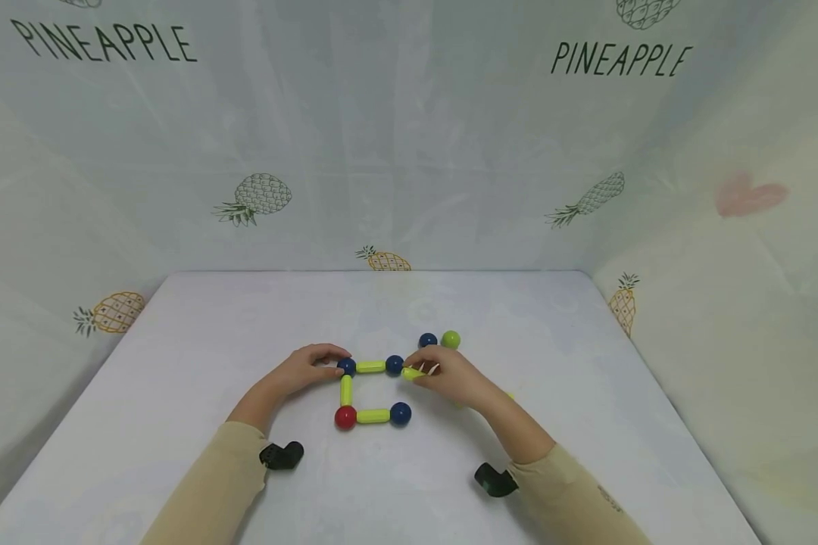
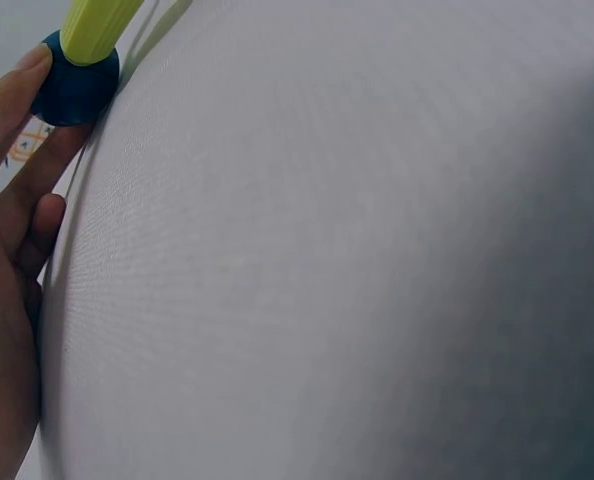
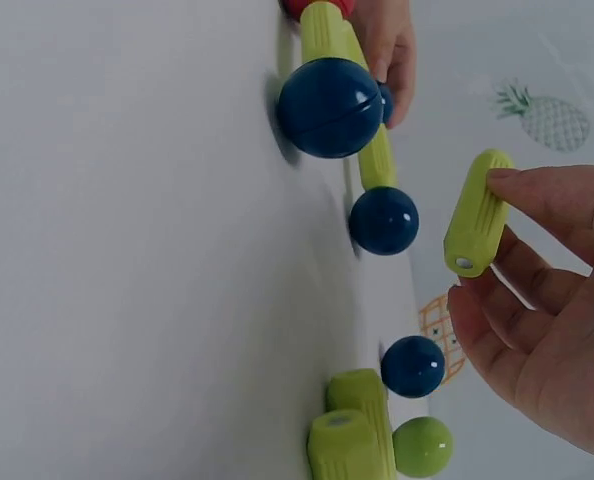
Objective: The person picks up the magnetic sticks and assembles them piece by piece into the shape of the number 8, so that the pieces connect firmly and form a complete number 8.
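Observation:
My left hand [image 1: 303,372] pinches a blue ball [image 1: 346,366] between thumb and fingers; a yellow-green rod meets that ball in the left wrist view. It forms one corner of an open-sided frame: rods [image 1: 371,367] link it to a second blue ball [image 1: 394,365] and down to a red ball [image 1: 345,418]. From the red ball another rod [image 1: 373,415] runs to a blue ball [image 1: 401,414]. With thumb and fingers, my right hand [image 1: 455,375] holds a loose rod [image 3: 477,215] beside the second blue ball. The right wrist view shows a gap between them.
Behind my right hand lie a loose blue ball [image 1: 428,341] and a green ball [image 1: 451,340]. Spare yellow-green rods [image 3: 352,445] rest near them, mostly hidden by my right arm in the head view. A pineapple-printed cloth hangs around the white table [image 1: 245,303].

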`<control>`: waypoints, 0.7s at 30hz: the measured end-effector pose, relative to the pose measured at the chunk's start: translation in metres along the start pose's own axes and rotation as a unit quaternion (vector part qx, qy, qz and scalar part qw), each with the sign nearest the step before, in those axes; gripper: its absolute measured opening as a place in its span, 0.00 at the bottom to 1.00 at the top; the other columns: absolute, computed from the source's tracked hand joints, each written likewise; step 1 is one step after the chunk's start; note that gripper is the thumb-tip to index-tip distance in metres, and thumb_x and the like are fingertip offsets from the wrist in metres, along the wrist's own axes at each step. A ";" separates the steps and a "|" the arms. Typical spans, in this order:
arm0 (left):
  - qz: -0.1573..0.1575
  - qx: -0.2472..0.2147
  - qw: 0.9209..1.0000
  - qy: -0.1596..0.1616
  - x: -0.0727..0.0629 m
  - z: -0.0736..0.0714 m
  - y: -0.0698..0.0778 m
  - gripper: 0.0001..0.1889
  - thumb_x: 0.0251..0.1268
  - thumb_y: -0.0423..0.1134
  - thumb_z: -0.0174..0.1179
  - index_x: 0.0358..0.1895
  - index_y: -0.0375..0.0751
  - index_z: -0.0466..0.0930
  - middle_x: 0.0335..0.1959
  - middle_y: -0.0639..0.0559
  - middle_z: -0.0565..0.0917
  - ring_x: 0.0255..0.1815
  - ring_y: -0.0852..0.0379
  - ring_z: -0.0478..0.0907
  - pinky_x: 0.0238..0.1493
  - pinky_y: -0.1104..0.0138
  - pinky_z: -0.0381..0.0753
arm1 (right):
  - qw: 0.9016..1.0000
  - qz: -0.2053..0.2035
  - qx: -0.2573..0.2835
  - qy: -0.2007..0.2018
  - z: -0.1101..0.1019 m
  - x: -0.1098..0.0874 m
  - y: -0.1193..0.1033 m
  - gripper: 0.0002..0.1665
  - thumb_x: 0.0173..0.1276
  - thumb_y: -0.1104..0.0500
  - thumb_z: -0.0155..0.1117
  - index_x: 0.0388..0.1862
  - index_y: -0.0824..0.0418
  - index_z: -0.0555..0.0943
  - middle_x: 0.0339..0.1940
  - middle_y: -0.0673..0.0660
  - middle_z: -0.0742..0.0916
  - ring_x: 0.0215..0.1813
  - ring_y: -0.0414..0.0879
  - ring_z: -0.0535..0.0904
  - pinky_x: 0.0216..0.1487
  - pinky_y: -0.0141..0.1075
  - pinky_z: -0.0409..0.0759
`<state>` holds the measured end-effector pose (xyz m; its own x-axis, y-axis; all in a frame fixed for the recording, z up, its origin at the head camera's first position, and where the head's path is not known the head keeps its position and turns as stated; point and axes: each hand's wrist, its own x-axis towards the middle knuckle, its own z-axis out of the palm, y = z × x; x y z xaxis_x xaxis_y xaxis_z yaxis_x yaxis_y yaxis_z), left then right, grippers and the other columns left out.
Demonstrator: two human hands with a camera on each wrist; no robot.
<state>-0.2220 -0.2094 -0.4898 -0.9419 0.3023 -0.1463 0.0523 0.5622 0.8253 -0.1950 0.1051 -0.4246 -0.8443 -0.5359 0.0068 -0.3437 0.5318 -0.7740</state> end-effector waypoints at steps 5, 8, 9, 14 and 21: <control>0.000 0.001 1.000 -0.001 0.000 -0.001 0.000 0.16 0.63 0.46 0.66 0.54 0.53 0.83 0.59 0.49 0.77 0.59 0.47 0.69 0.65 0.46 0.63 | 1.000 0.009 0.019 -0.003 0.005 0.005 -0.001 0.15 0.65 0.66 0.66 0.50 0.56 0.84 0.44 0.47 0.84 0.45 0.44 0.77 0.48 0.39 0.78; 0.002 0.003 1.000 -0.001 0.000 -0.001 -0.001 0.16 0.63 0.46 0.66 0.54 0.53 0.83 0.59 0.49 0.77 0.59 0.47 0.69 0.65 0.47 0.64 | 0.999 0.017 0.033 -0.006 0.009 0.009 -0.001 0.15 0.67 0.65 0.65 0.51 0.56 0.83 0.46 0.47 0.83 0.46 0.45 0.77 0.49 0.39 0.78; 0.003 0.004 1.000 -0.001 0.000 -0.001 -0.001 0.16 0.63 0.46 0.66 0.54 0.53 0.83 0.59 0.49 0.77 0.59 0.47 0.69 0.65 0.47 0.64 | 0.999 0.020 0.037 -0.006 0.010 0.010 -0.001 0.15 0.67 0.65 0.65 0.52 0.56 0.83 0.47 0.47 0.83 0.47 0.45 0.77 0.49 0.39 0.78; 0.005 0.001 1.000 -0.002 0.001 -0.001 -0.001 0.16 0.63 0.46 0.66 0.54 0.53 0.83 0.59 0.49 0.77 0.58 0.47 0.69 0.64 0.47 0.64 | 0.998 0.026 0.049 -0.006 0.016 0.015 0.001 0.15 0.68 0.64 0.63 0.53 0.56 0.83 0.47 0.49 0.83 0.47 0.46 0.77 0.48 0.39 0.78; 0.004 -0.001 1.000 -0.002 0.001 -0.001 -0.002 0.16 0.63 0.46 0.66 0.54 0.53 0.83 0.59 0.50 0.77 0.58 0.48 0.69 0.64 0.46 0.63 | 0.998 0.040 0.048 0.001 0.023 0.019 0.003 0.17 0.69 0.65 0.60 0.55 0.55 0.82 0.46 0.51 0.82 0.47 0.46 0.77 0.44 0.38 0.79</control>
<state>-0.2237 -0.2109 -0.4911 -0.9403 0.3091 -0.1424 0.0580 0.5578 0.8280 -0.2023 0.0817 -0.4413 -0.8682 -0.4929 -0.0566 -0.2341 0.5075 -0.8292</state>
